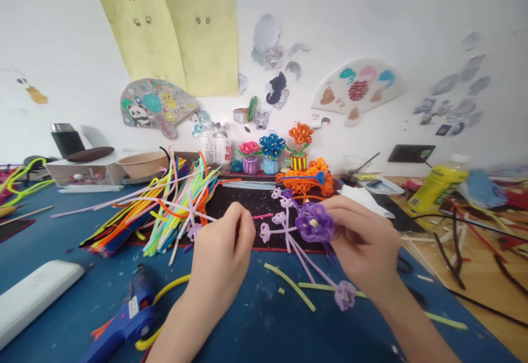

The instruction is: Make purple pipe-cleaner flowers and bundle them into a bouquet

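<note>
Holds a dark purple flower (314, 223) up in the air with the right hand (363, 236), clamped with a thumb and fingers just to its right. Has the left hand (225, 253) to the left of the dark purple flower, a bit apart from it, with fingers curled in together. Cannot tell about anything tucked inside that curl.

Has some light purple flowers (265, 233) on long, thin stems just to the left of the dark purple flower, and one more light purple bloom (345, 295) near, in front of it. Also has yellow-green strips (290, 286) in front of it, on the blue surface (256, 324).

Sees a big heap of fuzzy sticks (181, 203) in lots of colors, well to the left of the dark purple flower. Sees a blue glue gun (127, 319) to the left too, but closer to the front. Behind the dark purple flower, sees a pile of orange flowers (324, 181), then farther back three little flower pots (270, 166) in a row, with pink, blue and orange blooms. Sees white paper (373, 203) to the right of the dark purple flower, and a yellow bottle (433, 187) much farther right
</note>
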{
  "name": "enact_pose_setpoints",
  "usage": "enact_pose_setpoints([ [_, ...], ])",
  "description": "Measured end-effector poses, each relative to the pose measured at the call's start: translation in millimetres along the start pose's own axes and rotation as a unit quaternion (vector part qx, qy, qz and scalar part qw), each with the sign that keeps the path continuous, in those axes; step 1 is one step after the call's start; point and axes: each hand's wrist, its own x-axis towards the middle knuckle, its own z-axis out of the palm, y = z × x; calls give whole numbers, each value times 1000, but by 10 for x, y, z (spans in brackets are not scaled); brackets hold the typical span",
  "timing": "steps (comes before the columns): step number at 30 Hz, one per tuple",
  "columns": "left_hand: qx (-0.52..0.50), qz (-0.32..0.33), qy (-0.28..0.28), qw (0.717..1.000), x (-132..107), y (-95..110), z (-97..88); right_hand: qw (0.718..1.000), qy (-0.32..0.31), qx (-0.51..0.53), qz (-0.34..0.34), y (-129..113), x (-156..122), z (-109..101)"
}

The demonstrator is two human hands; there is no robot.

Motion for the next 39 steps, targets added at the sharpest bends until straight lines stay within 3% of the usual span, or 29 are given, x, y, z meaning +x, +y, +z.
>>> enact_pose_setpoints([
  [7, 44, -62, -65, 995, 121, -168, -49, 997, 5, 65, 33, 74, -19, 44],
  [11, 140, -119, -62, 981, 93, -370, -311, 994, -2, 92, 51, 115, -33, 45],
  [14, 281, -159, -50, 945, -47, -547, -574, 993, 11, 108, 52, 119, -33, 33],
  [16, 327, -157, -84, 928, -167, -620, -707, 992, 18, 115, 47, 112, -31, 24],
  [19, 390, -101, -116, 908, -306, -620, -781, 992, 17, 116, 42, 96, -29, 20],
  [22, 406, -117, -129, 897, -347, -542, -725, 992, 12, 121, 39, 81, -26, 24],
  [25, 356, -94, -85, 926, -320, -455, -617, 991, 17, 131, 37, 70, -18, 24],
  [28, 366, -95, -50, 924, -262, -353, -519, 990, 23, 136, 30, 60, -9, 11],
  [33, 302, 82, 3, 950, -138, -137, -387, 991, 12, 132, 34, 40, -7, -9],
  [39, 234, 102, 16, 967, -50, -65, -242, 992, 19, 124, 25, 31, -9, -6],
])
